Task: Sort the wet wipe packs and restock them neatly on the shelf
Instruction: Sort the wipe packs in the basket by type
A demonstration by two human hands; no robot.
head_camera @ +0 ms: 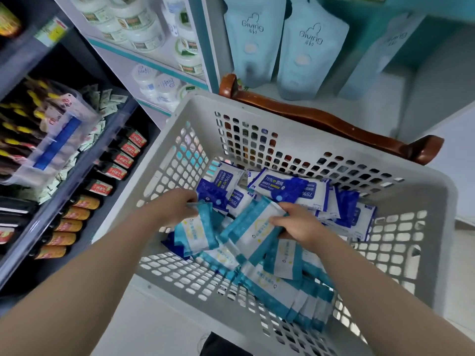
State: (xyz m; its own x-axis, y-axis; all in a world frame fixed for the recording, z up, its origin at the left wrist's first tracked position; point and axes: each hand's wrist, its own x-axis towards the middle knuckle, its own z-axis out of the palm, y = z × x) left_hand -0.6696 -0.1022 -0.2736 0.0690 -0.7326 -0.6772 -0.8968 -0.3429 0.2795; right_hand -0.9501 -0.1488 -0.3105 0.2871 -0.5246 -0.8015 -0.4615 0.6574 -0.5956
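- Shop shelves (144,61) behind; basket (434,214) holds mixed packs.
- Left hand (177,205) pinches teal pack (196,231); right hand (299,226) fingers clamp second teal pack (253,228).
- Sorting step; next, lift teal ones clear of blue packs (290,187).

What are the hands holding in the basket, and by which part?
The left hand pinches the left teal pack by its top edge; the right hand grips the right teal pack by its right edge.

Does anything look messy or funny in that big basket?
Yes. The teal wipe packs and dark blue wipe packs lie jumbled in the basket, tilted and overlapping rather than sorted. The left hand and right hand each grip a teal one.
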